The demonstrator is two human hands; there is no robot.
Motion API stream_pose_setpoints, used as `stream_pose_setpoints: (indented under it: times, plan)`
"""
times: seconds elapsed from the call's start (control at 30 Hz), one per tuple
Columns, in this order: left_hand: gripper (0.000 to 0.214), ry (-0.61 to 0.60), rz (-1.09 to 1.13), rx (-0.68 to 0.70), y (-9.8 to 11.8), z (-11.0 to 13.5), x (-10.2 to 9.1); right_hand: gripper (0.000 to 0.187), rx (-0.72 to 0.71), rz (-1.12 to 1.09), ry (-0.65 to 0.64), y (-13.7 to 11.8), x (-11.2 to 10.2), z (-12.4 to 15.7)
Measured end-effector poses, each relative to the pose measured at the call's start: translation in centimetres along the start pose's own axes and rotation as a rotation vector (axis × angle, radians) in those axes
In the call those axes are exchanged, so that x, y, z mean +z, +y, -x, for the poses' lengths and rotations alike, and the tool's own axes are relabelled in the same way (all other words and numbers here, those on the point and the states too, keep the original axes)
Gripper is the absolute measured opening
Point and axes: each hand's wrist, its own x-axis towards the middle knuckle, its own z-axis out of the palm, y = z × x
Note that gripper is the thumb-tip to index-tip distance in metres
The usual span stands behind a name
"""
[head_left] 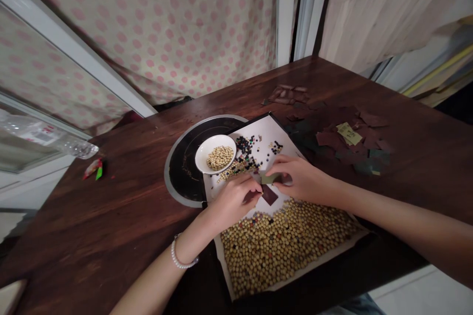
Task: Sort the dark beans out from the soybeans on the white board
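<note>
My left hand [232,202] is closed in a pinch on a small dark brown card piece [269,195] over a white paper sheet [269,135]. My right hand [301,179] is also closed, its fingers pinching a small olive-green card piece [271,177] just above the brown one. Both hands meet at the sheet's middle. A large heap of yellow soybeans [281,243] mixed with a few coloured beans covers the near half of the sheet. Dark beads and beans [246,150] lie scattered on its far part. A white bowl [207,150] holding soybeans stands at the sheet's left.
A round black plate with a silver rim [181,177] lies under the bowl. Torn brown and green paper scraps [347,142] spread over the dark wooden table [111,216] at the right. A plastic bottle [48,138] and a red-green wrapper [94,169] lie at the far left.
</note>
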Motion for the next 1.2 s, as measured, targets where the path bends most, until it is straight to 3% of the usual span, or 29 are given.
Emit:
stream_pose_setpoints:
  times: [0.93,1.2]
  plan:
    - [0.012,0.006,0.065,0.013,0.0,-0.1,-0.1,0.018,-0.019,-0.007,-0.021,-0.1,0.0,-0.1]
    - [0.012,0.006,0.375,-0.108,2.0,-0.4,-0.4,0.014,0.006,0.002,-0.061,-0.5,-0.2,-0.2]
